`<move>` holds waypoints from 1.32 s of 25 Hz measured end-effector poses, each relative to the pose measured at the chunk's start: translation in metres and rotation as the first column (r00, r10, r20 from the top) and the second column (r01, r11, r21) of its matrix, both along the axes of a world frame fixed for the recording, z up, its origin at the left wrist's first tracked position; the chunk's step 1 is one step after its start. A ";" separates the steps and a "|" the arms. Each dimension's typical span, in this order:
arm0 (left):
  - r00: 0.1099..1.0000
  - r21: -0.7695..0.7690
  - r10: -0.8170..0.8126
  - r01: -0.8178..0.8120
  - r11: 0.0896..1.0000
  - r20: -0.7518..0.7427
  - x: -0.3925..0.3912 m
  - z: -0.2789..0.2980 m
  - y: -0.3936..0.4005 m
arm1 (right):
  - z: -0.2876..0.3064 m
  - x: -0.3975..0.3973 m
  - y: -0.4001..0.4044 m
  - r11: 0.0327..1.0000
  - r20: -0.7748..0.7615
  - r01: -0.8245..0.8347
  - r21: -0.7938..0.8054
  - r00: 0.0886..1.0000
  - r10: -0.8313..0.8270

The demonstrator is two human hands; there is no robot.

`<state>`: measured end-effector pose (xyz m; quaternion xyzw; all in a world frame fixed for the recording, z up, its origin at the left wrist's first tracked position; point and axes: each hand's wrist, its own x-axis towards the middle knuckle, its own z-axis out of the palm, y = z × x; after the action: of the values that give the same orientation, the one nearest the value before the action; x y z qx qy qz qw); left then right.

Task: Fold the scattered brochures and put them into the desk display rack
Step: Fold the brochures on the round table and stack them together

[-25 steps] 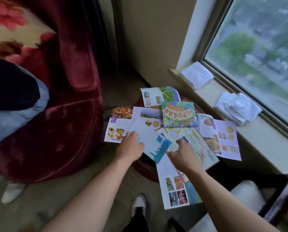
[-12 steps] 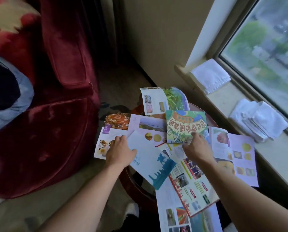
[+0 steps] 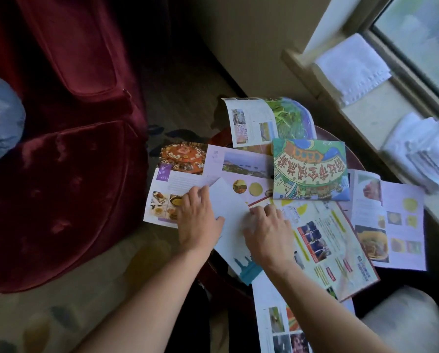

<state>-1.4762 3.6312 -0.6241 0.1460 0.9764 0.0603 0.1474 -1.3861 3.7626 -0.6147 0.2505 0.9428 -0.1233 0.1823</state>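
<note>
Several open brochures lie spread over a small round table (image 3: 345,142). My left hand (image 3: 196,221) and my right hand (image 3: 268,234) both sit on a white brochure with a teal skyline (image 3: 229,210). The left covers its left edge with the thumb on top. The right curls its fingers at its upper right edge. Around it lie a food brochure (image 3: 163,192), a pink one (image 3: 241,165), a green map brochure (image 3: 311,169), a red-edged leaflet (image 3: 338,248) and a pale pink one (image 3: 399,225). No display rack is in view.
A dark red velvet armchair (image 3: 65,179) stands close on the left. Folded white towels (image 3: 351,67) and a second white pile (image 3: 424,154) rest on the window sill at the right. A pale seat (image 3: 404,324) is at the lower right. Another brochure (image 3: 282,329) hangs over the table's near edge.
My right hand has come back from the green map brochure to the white brochure, next to my left hand. The view has tilted closer over the table.
</note>
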 end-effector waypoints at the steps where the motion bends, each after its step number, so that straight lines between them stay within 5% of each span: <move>1: 1.000 0.001 -0.015 0.015 1.000 -0.004 0.000 0.001 -0.001 | -0.001 -0.001 -0.002 1.000 -0.008 0.001 0.009 1.000 -0.001; 5: 0.999 0.003 -0.043 0.043 0.999 0.001 -0.001 0.001 -0.003 | -0.003 -0.008 -0.005 0.998 -0.063 0.044 -0.038 0.997 -0.046; 11: 0.889 0.094 -0.439 0.430 0.898 0.126 -0.034 0.003 0.017 | -0.005 -0.012 0.002 0.990 -0.081 0.081 -0.112 0.993 -0.090; 18: 0.870 0.076 -0.491 0.488 0.870 0.037 -0.047 0.008 0.010 | -0.003 -0.012 0.004 0.986 -0.102 0.079 -0.144 0.990 -0.094; 23: 0.882 0.200 -0.469 0.451 0.870 0.048 -0.057 0.019 0.015 | 0.011 -0.012 0.006 0.965 -0.243 0.129 -0.227 0.952 -0.185; 26: 0.906 0.293 -0.409 0.365 0.884 0.105 -0.063 0.036 0.023 | 0.031 -0.019 0.016 0.907 -0.208 0.208 -0.366 0.932 -0.298; 28: 0.934 0.344 -0.317 0.245 0.906 0.168 -0.062 0.049 0.028 | 0.049 -0.028 0.026 0.785 -0.122 0.349 -0.512 0.875 -0.469; 33: 0.918 0.439 0.154 -0.316 0.841 0.366 -0.023 0.081 0.041 | 0.089 -0.041 0.045 0.475 0.016 0.530 -0.702 0.679 -0.734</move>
<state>-1.4993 3.6725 -0.5428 0.0444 0.9029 0.3457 0.2517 -1.4273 3.8078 -0.5253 0.4821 0.6877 -0.5395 0.0594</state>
